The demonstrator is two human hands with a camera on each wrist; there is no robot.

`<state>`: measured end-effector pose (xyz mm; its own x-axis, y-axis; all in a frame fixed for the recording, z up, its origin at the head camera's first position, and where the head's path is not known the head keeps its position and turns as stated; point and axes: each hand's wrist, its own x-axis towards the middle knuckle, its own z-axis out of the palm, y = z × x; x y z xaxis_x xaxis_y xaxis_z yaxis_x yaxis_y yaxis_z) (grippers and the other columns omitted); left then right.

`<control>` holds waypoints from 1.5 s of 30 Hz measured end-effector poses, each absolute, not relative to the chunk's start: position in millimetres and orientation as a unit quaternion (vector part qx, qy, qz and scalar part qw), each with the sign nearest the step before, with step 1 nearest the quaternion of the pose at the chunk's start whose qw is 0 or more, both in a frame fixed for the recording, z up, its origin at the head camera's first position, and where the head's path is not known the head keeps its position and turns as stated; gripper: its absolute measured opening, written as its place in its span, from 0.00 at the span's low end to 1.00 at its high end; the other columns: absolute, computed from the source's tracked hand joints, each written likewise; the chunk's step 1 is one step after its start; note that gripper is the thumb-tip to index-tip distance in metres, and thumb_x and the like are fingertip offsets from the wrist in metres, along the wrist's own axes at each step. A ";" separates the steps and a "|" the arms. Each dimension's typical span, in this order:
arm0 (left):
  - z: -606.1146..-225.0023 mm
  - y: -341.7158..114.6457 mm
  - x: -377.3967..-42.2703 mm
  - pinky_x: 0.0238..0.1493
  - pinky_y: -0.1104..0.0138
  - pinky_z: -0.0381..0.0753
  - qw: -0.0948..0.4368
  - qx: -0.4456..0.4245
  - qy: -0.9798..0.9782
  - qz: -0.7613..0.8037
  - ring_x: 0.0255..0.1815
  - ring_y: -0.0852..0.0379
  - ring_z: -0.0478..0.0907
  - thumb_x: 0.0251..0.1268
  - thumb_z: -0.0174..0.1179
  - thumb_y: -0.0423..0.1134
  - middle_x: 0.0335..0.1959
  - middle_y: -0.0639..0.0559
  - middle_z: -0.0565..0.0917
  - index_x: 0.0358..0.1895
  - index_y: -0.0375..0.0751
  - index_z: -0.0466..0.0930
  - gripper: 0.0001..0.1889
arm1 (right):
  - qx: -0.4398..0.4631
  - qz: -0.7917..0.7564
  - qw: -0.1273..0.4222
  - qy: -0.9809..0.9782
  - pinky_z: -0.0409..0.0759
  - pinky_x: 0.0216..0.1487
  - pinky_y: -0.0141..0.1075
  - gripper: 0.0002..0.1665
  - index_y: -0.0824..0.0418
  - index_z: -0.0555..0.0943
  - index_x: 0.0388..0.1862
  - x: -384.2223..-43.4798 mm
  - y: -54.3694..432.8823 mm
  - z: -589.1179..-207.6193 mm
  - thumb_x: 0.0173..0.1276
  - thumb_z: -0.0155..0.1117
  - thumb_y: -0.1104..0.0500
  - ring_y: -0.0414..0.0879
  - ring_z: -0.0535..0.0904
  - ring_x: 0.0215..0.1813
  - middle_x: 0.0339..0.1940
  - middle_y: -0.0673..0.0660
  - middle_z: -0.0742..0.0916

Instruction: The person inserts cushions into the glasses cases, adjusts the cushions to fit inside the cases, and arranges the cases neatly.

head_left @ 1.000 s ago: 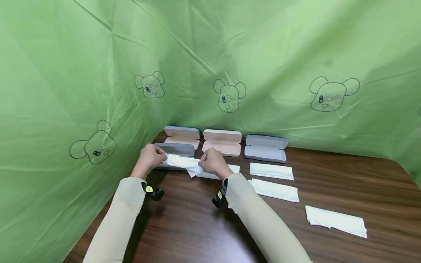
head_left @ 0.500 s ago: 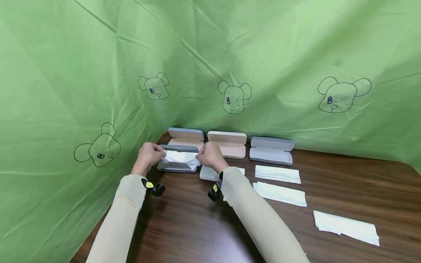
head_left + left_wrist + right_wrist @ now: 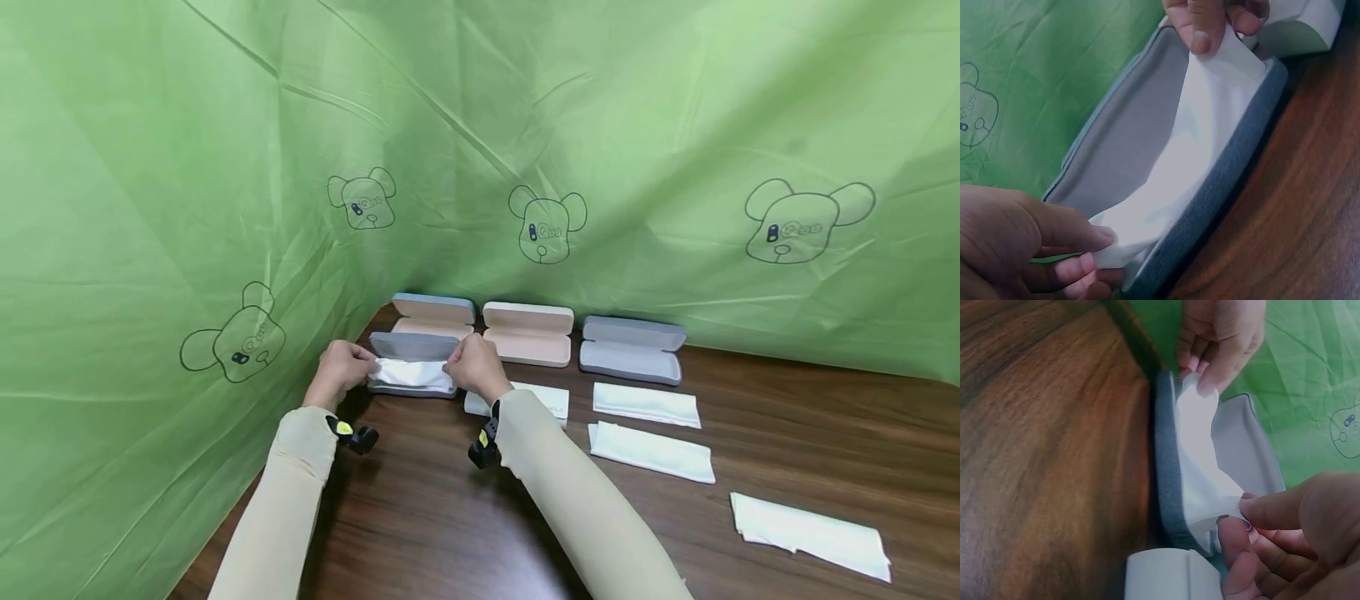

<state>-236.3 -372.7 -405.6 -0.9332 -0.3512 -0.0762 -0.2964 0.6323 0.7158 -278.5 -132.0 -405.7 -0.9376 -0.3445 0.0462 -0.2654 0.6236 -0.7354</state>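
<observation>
My left hand (image 3: 341, 369) pinches one end of a white cloth (image 3: 411, 373) between thumb and fingers. The other end is pinched by my right hand (image 3: 478, 365). Stretched lengthwise, the cloth sags into the lower half of an open glasses case (image 3: 414, 344), which has a blue-grey fabric shell and a grey lining. In the left wrist view the cloth (image 3: 1194, 144) lies along the inside of the case's front wall (image 3: 1216, 187). The right wrist view shows the same cloth (image 3: 1200, 444), with my right thumb and fingertips at its near corner.
Behind stand open cases: a blue one (image 3: 435, 308), a cream one (image 3: 528, 319) and a grey one (image 3: 632, 335). A shut white case (image 3: 543, 402) lies beside my right wrist. Folded white cloths (image 3: 652, 452) lie to the right on the wooden table (image 3: 420, 517). Green sheeting (image 3: 637, 100) surrounds it.
Both hands have lowered the white cloth from in front of the case's lid into its lower half, pulling it straighter. The dangling corner no longer shows. The head view has shifted slightly left.
</observation>
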 end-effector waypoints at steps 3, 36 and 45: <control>-408.1 -373.9 -235.7 0.27 0.67 0.75 0.030 0.174 -0.910 -0.376 0.25 0.55 0.77 0.57 0.70 0.30 0.25 0.49 0.83 0.36 0.29 0.88 0.06 | -0.174 -0.390 0.038 0.903 0.80 0.43 0.40 0.09 0.56 0.87 0.22 -278.4 -134.8 -409.1 0.61 0.75 0.59 0.48 0.82 0.37 0.27 0.48 0.87; -417.6 -385.3 -234.0 0.41 0.58 0.82 0.108 0.207 -0.880 -0.414 0.41 0.45 0.82 0.59 0.70 0.31 0.31 0.42 0.88 0.46 0.29 0.86 0.13 | -0.231 -0.351 -0.024 0.907 0.66 0.21 0.36 0.28 0.54 0.72 0.09 -272.7 -134.2 -411.8 0.72 0.62 0.56 0.42 0.67 0.16 0.09 0.45 0.70; -415.7 -384.1 -236.4 0.44 0.56 0.84 0.023 0.264 -0.812 -0.520 0.34 0.52 0.82 0.73 0.43 0.68 0.45 0.34 0.81 0.63 0.30 0.76 0.41 | -0.124 -0.402 -0.017 0.907 0.76 0.36 0.44 0.21 0.52 0.86 0.39 -282.3 -121.6 -410.3 0.76 0.53 0.40 0.50 0.82 0.39 0.36 0.50 0.86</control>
<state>-236.4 -384.1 -415.7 -0.8594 -0.4531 -0.2369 -0.4051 0.3206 0.8562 -282.3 -121.6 -410.3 -0.9687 -0.2112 0.1308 -0.2388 0.6465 -0.7246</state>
